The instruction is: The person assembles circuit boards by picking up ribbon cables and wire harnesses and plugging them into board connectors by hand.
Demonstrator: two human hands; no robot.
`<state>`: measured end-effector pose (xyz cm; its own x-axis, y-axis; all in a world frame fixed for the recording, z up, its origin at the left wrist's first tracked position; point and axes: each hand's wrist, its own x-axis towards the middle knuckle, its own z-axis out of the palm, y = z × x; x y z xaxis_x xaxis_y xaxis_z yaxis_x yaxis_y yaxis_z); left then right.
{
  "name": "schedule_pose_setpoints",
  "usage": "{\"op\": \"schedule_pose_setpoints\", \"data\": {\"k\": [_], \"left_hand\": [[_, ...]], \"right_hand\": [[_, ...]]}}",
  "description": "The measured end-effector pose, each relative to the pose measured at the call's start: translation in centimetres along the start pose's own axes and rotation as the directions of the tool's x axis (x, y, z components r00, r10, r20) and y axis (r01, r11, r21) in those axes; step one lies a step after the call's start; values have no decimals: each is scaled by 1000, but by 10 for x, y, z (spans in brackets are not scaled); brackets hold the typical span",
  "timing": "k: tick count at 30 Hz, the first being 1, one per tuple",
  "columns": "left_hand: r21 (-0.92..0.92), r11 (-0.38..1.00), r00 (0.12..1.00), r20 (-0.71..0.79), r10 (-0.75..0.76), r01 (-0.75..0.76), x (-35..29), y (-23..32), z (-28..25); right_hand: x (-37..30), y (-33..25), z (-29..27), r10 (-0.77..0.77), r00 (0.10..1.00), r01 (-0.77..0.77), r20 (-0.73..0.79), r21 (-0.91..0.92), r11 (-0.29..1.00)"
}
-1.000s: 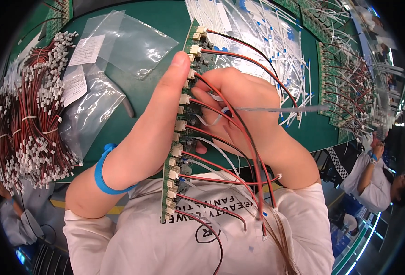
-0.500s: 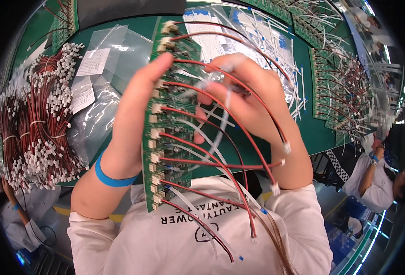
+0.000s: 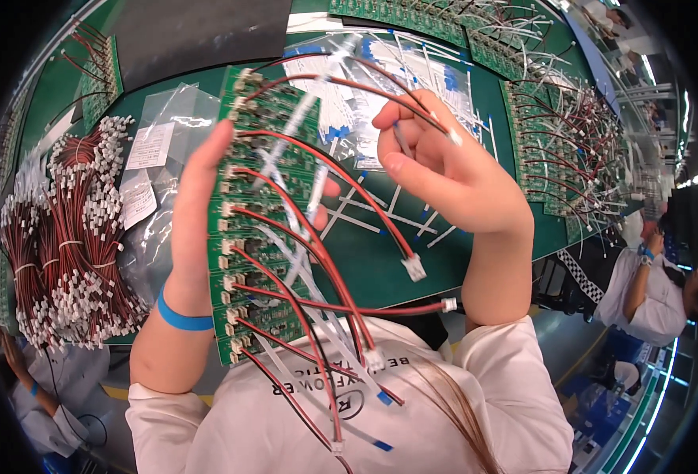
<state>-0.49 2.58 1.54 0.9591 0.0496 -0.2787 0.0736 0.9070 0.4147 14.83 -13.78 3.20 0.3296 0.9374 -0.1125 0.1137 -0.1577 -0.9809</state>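
My left hand [image 3: 199,189] grips a long green circuit board [image 3: 229,316] upright by its left edge, with the thumb in front and fingertips showing past the right side. Several red-and-black wire leads [image 3: 349,178] with white plugs arch rightward from connectors along the board. White flat ribbon cables [image 3: 293,118], some blurred, also hang from it. Off the board to the right is my right hand [image 3: 444,166], its fingers curled and its thumb apart from the index finger. A thin greyish sliver shows among these fingers, too small to name. One lead's plug [image 3: 454,137] passes before this hand.
Bundled red-and-black leads [image 3: 68,245] lie at the left beside clear plastic bags [image 3: 187,110]. Loose ribbon cables [image 3: 436,63] cover the far green table [image 3: 396,268]. Wired boards [image 3: 538,142] stand at the right and back; a dark panel [image 3: 206,35] lies far left. Other people sit nearby.
My left hand has moved left with the board. My right hand has come away from the board and its wires, and the leads and ribbon cables have swung.
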Motion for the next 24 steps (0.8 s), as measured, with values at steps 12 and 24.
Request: {"op": "schedule_pose_setpoints", "data": {"k": [12,24], "left_hand": [[-18,996,989,-124,85,-88,1,-1,-1],[259,965,990,-143,2,35,0,-14,6]], "right_hand": [[3,-3,21,-30,978,93,-205,302,949],[6,15,45,-417,868,276,-271,-435,857]]}}
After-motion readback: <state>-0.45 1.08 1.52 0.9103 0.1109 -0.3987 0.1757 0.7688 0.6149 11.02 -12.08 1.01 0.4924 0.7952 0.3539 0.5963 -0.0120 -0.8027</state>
